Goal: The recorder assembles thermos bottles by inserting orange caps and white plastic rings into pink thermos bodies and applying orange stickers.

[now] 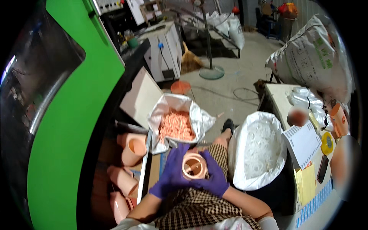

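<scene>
Between my purple-gloved hands, over my checked apron, is a pale pink hollow plastic cup-like part (195,156). Its round opening faces up toward me. My left hand (173,171) wraps its left side, and my right hand (214,175) closes round the right side; some fingertips are hidden behind the part. To the left, an open-topped box (143,168) holds several similar pink parts (134,151), lying tilted. Just beyond my hands stands a white sack (160,105) with many thin pink plastic pieces (177,126) inside.
At right, a white sack (241,174) holds clear plastic rings (262,147). The table (276,92) beside it carries a printed sheet (303,143), yellow paper (306,184), a tape roll (327,143) and a phone (322,168). A green machine (53,153) fills the left.
</scene>
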Motion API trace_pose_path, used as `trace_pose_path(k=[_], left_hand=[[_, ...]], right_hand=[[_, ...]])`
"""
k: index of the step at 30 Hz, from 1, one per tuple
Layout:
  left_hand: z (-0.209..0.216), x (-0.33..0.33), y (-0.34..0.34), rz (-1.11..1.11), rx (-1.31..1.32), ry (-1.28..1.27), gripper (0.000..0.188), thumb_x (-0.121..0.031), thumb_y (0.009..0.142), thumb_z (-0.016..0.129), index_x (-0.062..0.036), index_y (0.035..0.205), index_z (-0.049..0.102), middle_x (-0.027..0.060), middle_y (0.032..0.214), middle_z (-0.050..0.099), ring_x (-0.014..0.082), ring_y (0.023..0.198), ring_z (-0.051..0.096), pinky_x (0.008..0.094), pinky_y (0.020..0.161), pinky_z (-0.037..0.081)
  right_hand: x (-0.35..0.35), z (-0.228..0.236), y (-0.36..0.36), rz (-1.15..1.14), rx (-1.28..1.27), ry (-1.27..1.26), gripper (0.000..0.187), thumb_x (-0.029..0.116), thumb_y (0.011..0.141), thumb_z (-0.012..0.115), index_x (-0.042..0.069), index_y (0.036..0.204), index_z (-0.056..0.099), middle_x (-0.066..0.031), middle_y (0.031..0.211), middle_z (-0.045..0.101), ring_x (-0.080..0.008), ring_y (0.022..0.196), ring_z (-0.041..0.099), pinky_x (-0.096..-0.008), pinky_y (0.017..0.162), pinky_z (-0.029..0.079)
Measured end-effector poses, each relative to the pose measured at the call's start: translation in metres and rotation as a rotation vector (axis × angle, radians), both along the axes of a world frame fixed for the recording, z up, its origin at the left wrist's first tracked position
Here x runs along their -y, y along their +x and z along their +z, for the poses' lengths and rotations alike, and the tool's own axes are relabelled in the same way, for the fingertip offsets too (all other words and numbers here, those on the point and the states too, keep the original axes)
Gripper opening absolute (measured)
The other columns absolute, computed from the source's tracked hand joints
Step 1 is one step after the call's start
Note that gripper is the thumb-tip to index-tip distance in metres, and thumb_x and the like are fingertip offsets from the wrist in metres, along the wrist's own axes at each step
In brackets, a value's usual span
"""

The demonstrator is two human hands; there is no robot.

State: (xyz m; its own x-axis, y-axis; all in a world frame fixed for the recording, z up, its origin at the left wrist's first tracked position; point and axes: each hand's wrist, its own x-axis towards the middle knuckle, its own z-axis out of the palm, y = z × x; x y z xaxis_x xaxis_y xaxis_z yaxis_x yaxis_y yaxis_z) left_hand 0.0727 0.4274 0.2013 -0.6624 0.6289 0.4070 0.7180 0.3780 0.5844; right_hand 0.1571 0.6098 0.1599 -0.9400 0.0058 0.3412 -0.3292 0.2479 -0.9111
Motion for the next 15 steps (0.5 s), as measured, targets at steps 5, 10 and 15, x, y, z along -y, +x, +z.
trace_pose_path(k=[5,10,15], left_hand=[[0.002,-0.002,0.016,-0.071,-0.032,0.085,0.080,-0.038,0.067,0.089,0.0010,0.128,0.056,0.0188,0.119,0.062,0.0439,0.116,0.057,0.0549,0.104,0.038],[0.006,-0.032,0.026,-0.020,-0.187,0.069,0.055,-0.032,0.067,0.086,-0.0058,0.111,0.064,0.0135,0.105,0.066,0.0351,0.100,0.064,0.0557,0.099,0.041],[-0.008,-0.046,0.028,-0.026,-0.308,0.079,0.049,-0.036,0.073,0.079,-0.0036,0.106,0.062,0.0128,0.096,0.068,0.0333,0.090,0.068,0.0582,0.109,0.036]], right_hand=[[-0.016,0.017,0.023,0.046,-0.098,0.032,0.095,0.033,0.076,0.086,-0.002,0.148,0.036,-0.0238,0.142,0.049,-0.0366,0.131,0.051,-0.0418,0.110,0.040],[-0.016,0.016,0.039,-0.087,-0.277,0.633,0.063,0.034,0.073,0.081,0.019,0.129,0.059,-0.0078,0.126,0.061,-0.0234,0.084,0.068,-0.0360,0.069,0.057],[-0.008,-0.008,0.035,-0.007,0.054,0.793,0.025,0.025,0.084,0.067,0.023,0.108,0.065,-0.0072,0.106,0.067,-0.0287,0.076,0.068,-0.0421,0.064,0.054]])
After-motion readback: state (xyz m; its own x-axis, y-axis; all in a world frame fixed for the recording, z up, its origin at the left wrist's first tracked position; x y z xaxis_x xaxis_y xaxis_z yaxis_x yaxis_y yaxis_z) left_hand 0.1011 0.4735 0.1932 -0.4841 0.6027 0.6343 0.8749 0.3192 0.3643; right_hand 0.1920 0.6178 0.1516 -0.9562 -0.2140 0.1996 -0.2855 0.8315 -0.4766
